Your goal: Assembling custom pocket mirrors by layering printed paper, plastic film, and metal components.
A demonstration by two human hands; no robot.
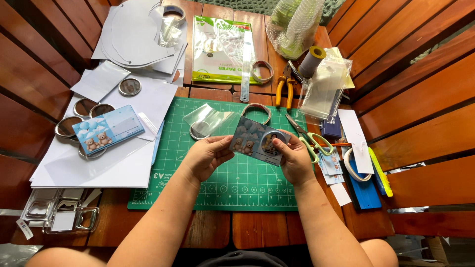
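Both hands hold a small blue card (250,138) printed with teddy bears and clouds above the green cutting mat (217,183). My left hand (208,155) grips the card's left edge. My right hand (294,158) pinches its right end, where a round picture piece (271,142) sits on the card. A clear plastic sleeve (208,118) and a round metal disc (199,131) lie on the mat just behind the card.
A second bear card (108,129) lies on white sheets with several round metal discs (129,87) at left. Green-handled scissors (309,141), yellow pliers (286,89), a thread spool (311,60), clear bags (324,91), tape rolls and metal square blanks (62,217) surround the mat.
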